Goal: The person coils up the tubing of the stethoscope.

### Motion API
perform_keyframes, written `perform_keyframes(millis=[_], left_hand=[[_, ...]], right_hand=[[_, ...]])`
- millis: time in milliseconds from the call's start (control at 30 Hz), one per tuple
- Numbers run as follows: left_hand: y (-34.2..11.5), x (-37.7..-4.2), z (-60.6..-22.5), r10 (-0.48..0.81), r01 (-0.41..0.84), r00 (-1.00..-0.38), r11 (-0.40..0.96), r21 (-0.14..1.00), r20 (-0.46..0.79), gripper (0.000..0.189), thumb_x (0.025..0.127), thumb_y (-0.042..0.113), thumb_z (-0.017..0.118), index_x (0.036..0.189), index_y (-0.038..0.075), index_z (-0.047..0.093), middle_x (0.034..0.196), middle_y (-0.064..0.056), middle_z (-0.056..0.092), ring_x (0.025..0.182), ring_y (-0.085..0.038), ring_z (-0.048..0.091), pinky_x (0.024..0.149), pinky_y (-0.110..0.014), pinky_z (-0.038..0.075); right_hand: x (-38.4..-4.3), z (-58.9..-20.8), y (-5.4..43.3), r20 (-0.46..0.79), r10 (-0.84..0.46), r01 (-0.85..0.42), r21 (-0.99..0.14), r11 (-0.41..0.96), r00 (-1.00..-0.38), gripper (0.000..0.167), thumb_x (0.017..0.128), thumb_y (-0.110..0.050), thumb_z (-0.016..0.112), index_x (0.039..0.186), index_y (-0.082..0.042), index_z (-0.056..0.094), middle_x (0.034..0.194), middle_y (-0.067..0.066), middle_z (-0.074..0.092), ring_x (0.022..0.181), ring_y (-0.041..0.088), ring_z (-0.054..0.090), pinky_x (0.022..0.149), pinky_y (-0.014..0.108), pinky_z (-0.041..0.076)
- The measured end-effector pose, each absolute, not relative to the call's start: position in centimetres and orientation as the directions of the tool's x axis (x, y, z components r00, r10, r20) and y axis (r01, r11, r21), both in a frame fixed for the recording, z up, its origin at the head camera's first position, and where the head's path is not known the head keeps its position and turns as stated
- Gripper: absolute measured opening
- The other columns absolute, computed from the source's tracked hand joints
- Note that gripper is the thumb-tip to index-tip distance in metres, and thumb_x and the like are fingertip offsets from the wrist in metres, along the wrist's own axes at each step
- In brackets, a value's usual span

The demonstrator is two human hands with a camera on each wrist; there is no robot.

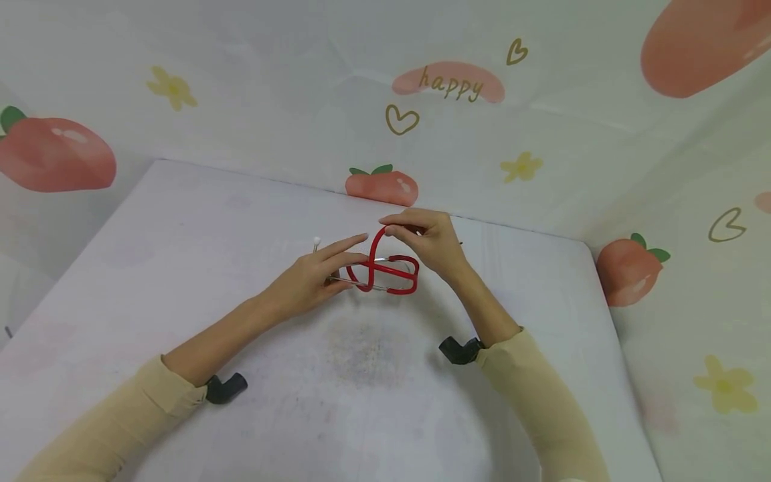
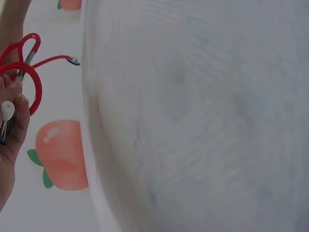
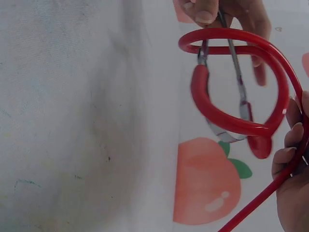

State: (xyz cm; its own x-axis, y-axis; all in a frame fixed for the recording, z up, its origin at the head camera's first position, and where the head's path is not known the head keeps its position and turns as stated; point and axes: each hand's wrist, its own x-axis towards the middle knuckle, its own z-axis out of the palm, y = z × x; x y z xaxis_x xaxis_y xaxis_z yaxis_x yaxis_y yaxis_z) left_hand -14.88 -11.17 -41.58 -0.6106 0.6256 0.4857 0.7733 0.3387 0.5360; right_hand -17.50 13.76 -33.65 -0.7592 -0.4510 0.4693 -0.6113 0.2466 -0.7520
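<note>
Head view — left hand (image 1: 316,276) grips red stethoscope (image 1: 393,270) — right hand (image 1: 432,242) pinches its tube (image 1: 373,249).

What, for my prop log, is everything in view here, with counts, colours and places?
Stethoscope: one, red and silver, picture centre
Eartip: one clearly seen, white, at its left end
Tip piece: one, silvery, at the red tube's end
Table: one, white, smudged, below
Backdrop: sheet count unclear, white, behind and beside
Printed peaches: at least four, pink-red, backdrop
Printed flowers: three, yellow, backdrop
Heart outlines: three, gold-brown, backdrop
"Happy" patch: one, pink, upper backdrop
Wrist devices: two, black, at the cuffs
Sleeves: two, beige, forearms
Left hand: one, bare, holding the stethoscope's metal part
Right hand: one, bare, pinching its red tube
</note>
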Motion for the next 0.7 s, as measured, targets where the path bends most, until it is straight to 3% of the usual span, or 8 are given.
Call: perform_keyframes(millis=[233,367,600,700], left_hand=[[-11.1,-14.7,-41.4,0.616,0.797,-0.588,0.328,0.507,0.525,0.063,0.08,0.003,0.082,0.137,0.015,0.058,0.157,0.0,0.038,0.073,-0.005,0.061,0.064,-0.02,0.052],[-11.1,-14.6,-41.5,0.621,0.812,-0.569,0.317,0.491,0.54,0.065,0.079,0.003,0.083,0.137,0.015,0.058,0.156,0.0,0.04,0.076,-0.008,0.063,0.065,-0.02,0.053],[-11.0,-14.7,-41.7,0.643,0.833,-0.538,0.303,0.463,0.546,0.077,0.079,0.004,0.083,0.146,0.011,0.047,0.141,-0.005,0.057,0.074,-0.009,0.062,0.06,-0.018,0.05],[-11.1,-14.7,-41.7,0.643,0.829,-0.541,0.302,0.47,0.541,0.082,0.078,0.004,0.084,0.149,0.01,0.043,0.131,-0.005,0.064,0.079,-0.012,0.065,0.059,-0.023,0.052]], right_hand=[[-17.9,-34.2,13.4,0.411,-0.45,-0.557,-0.788,0.263,-0.793,0.017,0.088,0.008,0.068,0.105,0.011,0.072,0.089,0.021,0.07,0.071,0.018,0.05,0.062,0.021,0.043],[-18.9,-36.0,13.8,0.339,-0.469,-0.503,-0.816,0.285,-0.815,0.018,0.09,0.006,0.068,0.108,0.008,0.073,0.09,0.02,0.07,0.074,0.019,0.053,0.065,0.022,0.048],[-20.3,-38.6,14.4,0.207,-0.52,-0.413,-0.854,0.317,-0.829,0.021,0.092,-0.006,0.07,0.112,-0.003,0.075,0.092,0.014,0.071,0.072,0.025,0.057,0.064,0.042,0.054],[-20.4,-38.7,14.4,0.181,-0.53,-0.401,-0.853,0.335,-0.828,0.021,0.093,-0.011,0.071,0.112,-0.007,0.076,0.092,0.008,0.072,0.072,0.028,0.059,0.065,0.047,0.056]])
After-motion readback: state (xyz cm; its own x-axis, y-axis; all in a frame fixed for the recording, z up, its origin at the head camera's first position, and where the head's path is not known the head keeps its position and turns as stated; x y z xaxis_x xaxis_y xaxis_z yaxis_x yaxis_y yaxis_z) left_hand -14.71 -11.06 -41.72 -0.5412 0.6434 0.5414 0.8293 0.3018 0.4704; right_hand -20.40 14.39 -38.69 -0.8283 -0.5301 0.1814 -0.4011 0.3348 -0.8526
